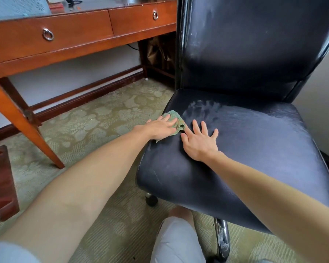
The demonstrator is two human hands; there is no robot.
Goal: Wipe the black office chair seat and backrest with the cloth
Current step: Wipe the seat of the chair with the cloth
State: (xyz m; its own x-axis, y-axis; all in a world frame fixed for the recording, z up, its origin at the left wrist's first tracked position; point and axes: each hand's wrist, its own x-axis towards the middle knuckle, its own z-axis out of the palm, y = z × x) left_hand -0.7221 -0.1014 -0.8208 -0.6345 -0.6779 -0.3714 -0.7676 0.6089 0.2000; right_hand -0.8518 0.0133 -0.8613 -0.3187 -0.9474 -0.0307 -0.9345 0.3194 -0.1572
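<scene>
Two hands on one black chair seat [254,141]: left hand [160,128] presses flat on one green cloth [176,118] at the seat's left edge, right hand [199,141] spread flat, holding nothing. One backrest [245,46], two drawer rings.

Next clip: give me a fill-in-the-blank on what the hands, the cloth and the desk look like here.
1. The left hand presses a ____ cloth flat near the chair's edge.
2. The right hand lies spread on the seat, holding ____.
3. The wooden desk shows ____ drawers.

Missing words: green; nothing; two.
</scene>
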